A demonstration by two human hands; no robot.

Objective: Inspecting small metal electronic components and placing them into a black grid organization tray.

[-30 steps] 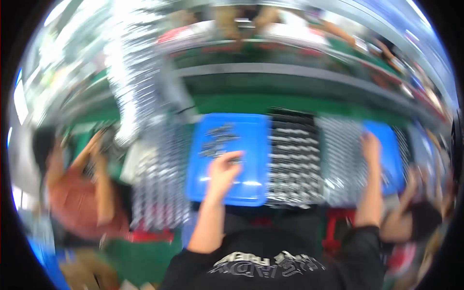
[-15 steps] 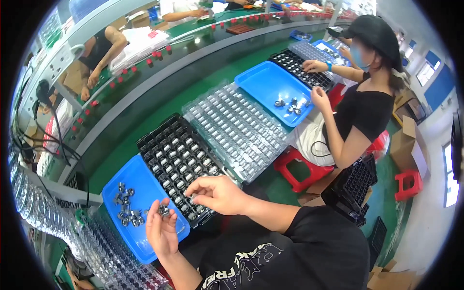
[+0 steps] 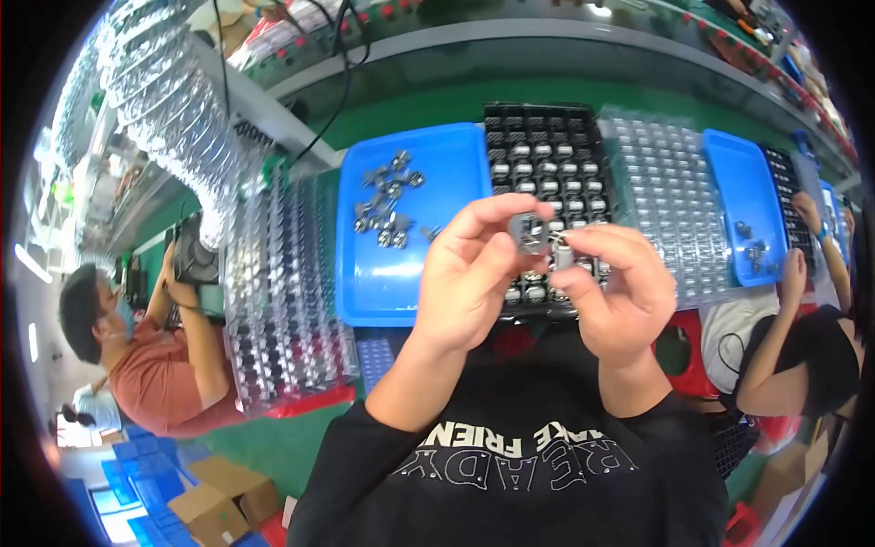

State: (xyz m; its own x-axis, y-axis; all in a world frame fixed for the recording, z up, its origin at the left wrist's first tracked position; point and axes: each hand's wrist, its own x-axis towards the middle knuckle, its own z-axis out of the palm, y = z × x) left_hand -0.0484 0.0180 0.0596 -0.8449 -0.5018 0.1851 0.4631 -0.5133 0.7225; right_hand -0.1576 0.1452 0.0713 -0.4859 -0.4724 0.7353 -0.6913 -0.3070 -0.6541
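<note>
In front of my chest, my left hand (image 3: 465, 283) pinches a small dark grey round housing (image 3: 528, 233) between thumb and fingers, its opening facing me. Close beside it, my right hand (image 3: 627, 290) grips a small silver motor-like cylinder (image 3: 563, 258) with thin prongs at its upper end. The two parts are nearly touching; whether they meet cannot be made out. Behind my hands lies a black cell tray (image 3: 540, 124), many of its cells filled with silver cylinders. To its left, a blue tray (image 3: 365, 301) carries several loose grey metal pieces (image 3: 390, 190).
Right of the black tray is a clear plastic cell tray (image 3: 656, 173) with light parts. Farther right, a co-worker (image 3: 793, 365) sits by another blue tray (image 3: 729, 173). Stacked clear trays (image 3: 283, 301) and a silver flexible duct (image 3: 155, 100) stand left, near another person (image 3: 164, 365).
My view has swung left. My right hand has come from the black tray with a silver cylinder, and both hands are now together, the left still holding its housing.
</note>
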